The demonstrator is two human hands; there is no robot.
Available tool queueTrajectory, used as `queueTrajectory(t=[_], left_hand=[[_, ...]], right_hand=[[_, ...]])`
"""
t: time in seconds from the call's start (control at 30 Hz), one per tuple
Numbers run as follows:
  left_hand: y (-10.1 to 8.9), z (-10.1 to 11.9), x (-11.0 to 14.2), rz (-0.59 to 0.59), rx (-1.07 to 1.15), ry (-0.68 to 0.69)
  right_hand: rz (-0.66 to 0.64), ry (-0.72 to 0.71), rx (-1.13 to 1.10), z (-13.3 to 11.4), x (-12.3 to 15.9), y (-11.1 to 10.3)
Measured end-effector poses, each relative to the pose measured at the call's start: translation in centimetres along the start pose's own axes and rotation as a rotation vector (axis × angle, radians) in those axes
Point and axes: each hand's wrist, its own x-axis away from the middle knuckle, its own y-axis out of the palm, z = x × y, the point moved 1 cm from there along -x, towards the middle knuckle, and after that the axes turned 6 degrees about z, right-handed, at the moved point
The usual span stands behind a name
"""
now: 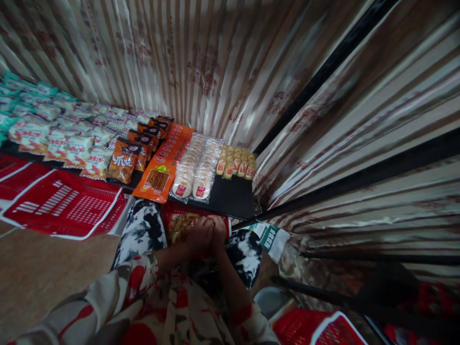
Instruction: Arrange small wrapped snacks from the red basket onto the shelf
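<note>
My left hand and my right hand lie close against each other above my lap. The fingers of both are curled in and blurred; what they hold, if anything, is hidden. Right under them sits a red basket between my knees. Small yellow-brown packets show in it, to the left of my hands. Just beyond, on a black shelf, stand two rows of round white packaged biscuits and several small yellow packs.
Left along the shelf are an orange snack bag, orange-brown packets, white packets and green ones. Red printed bags hang below. A striped curtain and black poles close off the back and right.
</note>
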Motion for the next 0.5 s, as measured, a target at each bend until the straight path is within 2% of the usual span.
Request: queueTrajectory(t=[0.13, 0.27, 0.5], left_hand=[[1.6, -2.1, 0.6, -0.032, -0.001, -0.117], [2.8, -4.7, 0.8, -0.090, 0.026, -0.300], [3.2, -9.8, 1.4, -0.118, -0.025, -0.485]], right_hand=[[-0.175, 0.132, 0.056, 1.3, 1.2, 1.9], [-0.330, 0.275, -0.008, 2.4, 2.0, 4.4], [-0.416, 0.321, -0.040, 2.9, 2.8, 7.7]])
